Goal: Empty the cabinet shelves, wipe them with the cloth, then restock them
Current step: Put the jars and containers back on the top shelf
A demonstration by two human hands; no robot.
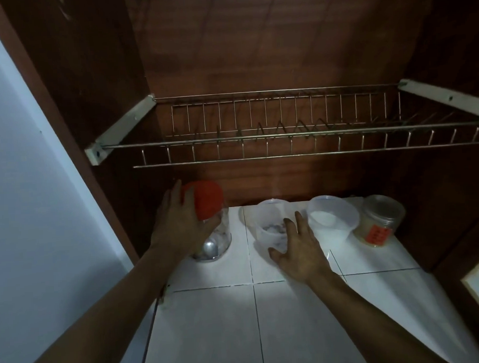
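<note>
Head view: the left hand (185, 219) is wrapped round the shoulder of the red-lidded jar (206, 207), thumb side against the lid. The jar leans to the right, its base on the white tiled bench (294, 330) at the left end. The right hand (299, 250) lies flat, fingers straight and spread, its fingertips at the near wall of the open tub (267, 221); I cannot tell whether they press it.

Risks, as I judge them:
- The jar looks like glass and is held high up near the lid; if the grip slips while it is tilted, it could knock on the tiles or strike the open tub just beside it.
- The open tub has no lid, so a shove from the flat right hand could tip it and scatter what it holds.
- The wire rack (285, 135) hangs low above all 4 containers, so anything lifted steeply may catch its front bar.

Contents: the jar shows something metallic and rounded, perhaps a spoon, with pale bits. The open tub holds a few greyish scraps. The lidded tub (333, 215) holds white powder. The labelled jar (380, 219), far right, holds something pale beige. No cloth is in view.
</note>
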